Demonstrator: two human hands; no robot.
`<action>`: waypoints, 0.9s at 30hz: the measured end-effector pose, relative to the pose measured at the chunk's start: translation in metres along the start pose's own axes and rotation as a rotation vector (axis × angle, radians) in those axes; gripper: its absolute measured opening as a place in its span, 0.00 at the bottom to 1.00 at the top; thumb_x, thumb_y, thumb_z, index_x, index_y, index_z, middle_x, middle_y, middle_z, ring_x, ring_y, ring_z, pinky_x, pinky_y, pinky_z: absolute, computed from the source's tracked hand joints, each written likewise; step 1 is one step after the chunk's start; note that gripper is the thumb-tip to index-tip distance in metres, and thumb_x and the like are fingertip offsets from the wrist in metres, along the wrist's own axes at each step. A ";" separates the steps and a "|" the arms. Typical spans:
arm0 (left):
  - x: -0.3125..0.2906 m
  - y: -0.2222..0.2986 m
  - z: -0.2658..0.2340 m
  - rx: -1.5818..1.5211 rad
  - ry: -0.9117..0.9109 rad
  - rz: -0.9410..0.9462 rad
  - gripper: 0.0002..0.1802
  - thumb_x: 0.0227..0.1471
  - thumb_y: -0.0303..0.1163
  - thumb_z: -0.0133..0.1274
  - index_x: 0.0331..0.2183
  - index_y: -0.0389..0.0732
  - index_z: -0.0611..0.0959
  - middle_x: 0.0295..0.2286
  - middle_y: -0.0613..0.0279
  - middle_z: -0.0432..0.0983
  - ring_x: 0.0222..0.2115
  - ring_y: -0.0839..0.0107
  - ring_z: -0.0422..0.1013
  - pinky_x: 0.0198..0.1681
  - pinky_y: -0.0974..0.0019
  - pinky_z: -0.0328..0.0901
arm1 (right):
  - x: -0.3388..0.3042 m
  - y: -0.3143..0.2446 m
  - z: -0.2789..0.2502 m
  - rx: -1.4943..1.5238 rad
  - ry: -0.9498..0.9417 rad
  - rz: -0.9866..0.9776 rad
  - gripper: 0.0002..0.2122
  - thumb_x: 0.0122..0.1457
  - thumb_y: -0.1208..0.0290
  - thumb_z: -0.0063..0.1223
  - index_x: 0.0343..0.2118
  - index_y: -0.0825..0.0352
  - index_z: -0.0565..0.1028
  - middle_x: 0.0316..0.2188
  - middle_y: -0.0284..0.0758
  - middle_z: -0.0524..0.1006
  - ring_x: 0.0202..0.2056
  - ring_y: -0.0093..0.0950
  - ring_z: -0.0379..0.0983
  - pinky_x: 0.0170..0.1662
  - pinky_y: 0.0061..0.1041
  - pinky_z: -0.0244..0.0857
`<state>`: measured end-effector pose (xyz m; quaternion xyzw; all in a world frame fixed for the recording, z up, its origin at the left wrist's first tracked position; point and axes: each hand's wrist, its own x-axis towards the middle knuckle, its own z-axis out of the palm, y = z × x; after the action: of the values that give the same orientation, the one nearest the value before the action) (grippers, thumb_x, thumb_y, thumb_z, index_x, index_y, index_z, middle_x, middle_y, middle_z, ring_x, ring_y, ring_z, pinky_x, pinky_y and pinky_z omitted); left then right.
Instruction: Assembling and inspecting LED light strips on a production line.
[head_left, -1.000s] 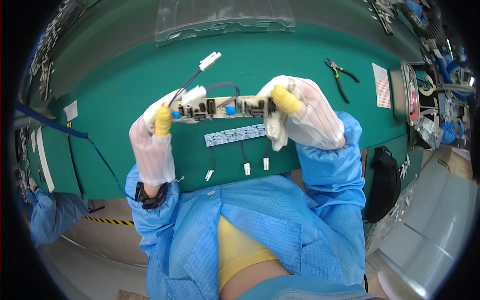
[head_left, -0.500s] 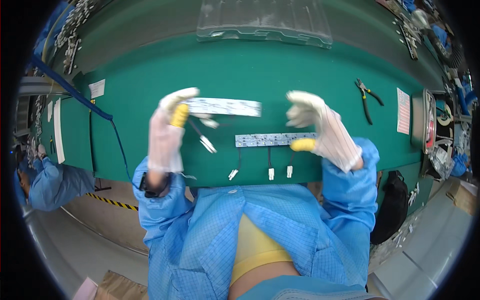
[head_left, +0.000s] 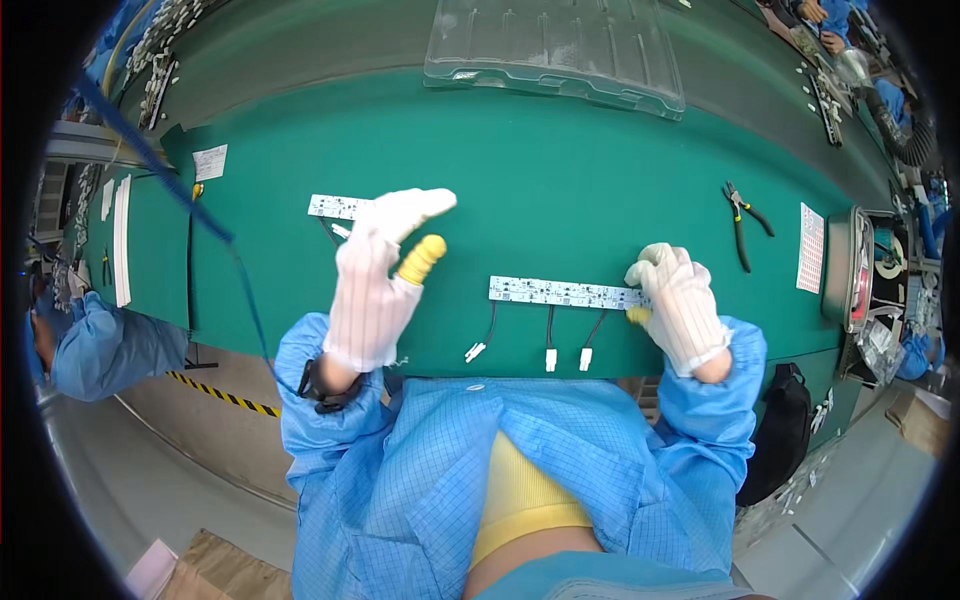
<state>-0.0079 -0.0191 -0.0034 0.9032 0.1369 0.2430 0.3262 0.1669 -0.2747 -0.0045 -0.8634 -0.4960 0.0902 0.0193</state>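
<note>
A white circuit board strip (head_left: 552,291) with dark components lies level on the green mat near me. Three dark leads with white connectors (head_left: 551,360) run from its near edge. My right hand (head_left: 680,305), in a white striped glove with a yellow thumb cot, is closed on the strip's right end. My left hand (head_left: 378,285), gloved alike, is open, its fingers stretched out and its yellow-covered thumb apart. Farther out on the left, a second circuit board strip (head_left: 336,206) lies on the mat, its right part hidden behind my left hand. A lead with a white connector (head_left: 341,231) shows under it.
Cutting pliers (head_left: 740,215) and a label sheet (head_left: 810,248) lie at the right, beside a metal box (head_left: 845,270). A clear plastic tray (head_left: 555,60) stands at the far edge. A blue cable (head_left: 160,155) hangs at the left, near a paper slip (head_left: 210,161).
My left hand has let go of the second strip, which now lies farther left, and has moved right. My right hand has closed round the near strip's right end. The view has shifted slightly.
</note>
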 end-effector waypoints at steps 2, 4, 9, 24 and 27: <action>-0.001 0.005 0.006 -0.069 -0.018 0.009 0.19 0.47 0.27 0.56 0.44 0.39 0.76 0.42 0.55 0.74 0.44 0.58 0.69 0.50 0.60 0.61 | 0.004 0.013 -0.002 0.333 0.037 0.020 0.15 0.37 0.78 0.66 0.31 0.65 0.74 0.35 0.35 0.75 0.34 0.30 0.74 0.37 0.28 0.68; -0.001 0.009 0.009 -0.198 -0.044 -0.035 0.21 0.49 0.35 0.53 0.45 0.38 0.75 0.42 0.54 0.74 0.44 0.58 0.69 0.50 0.61 0.61 | 0.003 0.013 -0.026 1.160 -0.055 0.233 0.11 0.44 0.79 0.63 0.30 0.71 0.72 0.35 0.42 0.76 0.27 0.28 0.76 0.29 0.21 0.70; 0.002 0.025 0.002 -0.927 -0.230 -0.252 0.42 0.52 0.62 0.39 0.51 0.31 0.69 0.42 0.51 0.73 0.44 0.63 0.70 0.51 0.61 0.60 | 0.007 0.010 -0.046 1.723 0.289 0.061 0.14 0.48 0.76 0.61 0.37 0.70 0.70 0.31 0.44 0.74 0.25 0.27 0.74 0.22 0.15 0.65; -0.004 0.017 -0.002 -0.464 -0.009 -0.021 0.23 0.47 0.38 0.59 0.40 0.31 0.77 0.33 0.48 0.78 0.37 0.64 0.74 0.47 0.62 0.65 | 0.017 0.026 -0.041 1.732 0.160 -0.007 0.16 0.57 0.68 0.53 0.46 0.72 0.68 0.28 0.41 0.73 0.15 0.19 0.68 0.16 0.12 0.60; -0.002 0.012 0.005 -0.478 0.170 0.094 0.21 0.39 0.40 0.62 0.36 0.37 0.82 0.33 0.56 0.78 0.37 0.65 0.75 0.36 0.69 0.70 | 0.017 0.021 -0.043 1.674 0.217 0.023 0.15 0.59 0.70 0.49 0.46 0.73 0.67 0.27 0.43 0.73 0.14 0.21 0.68 0.17 0.13 0.62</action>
<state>-0.0053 -0.0320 0.0005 0.7820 0.0606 0.3585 0.5062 0.2012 -0.2683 0.0330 -0.5730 -0.2519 0.3448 0.6995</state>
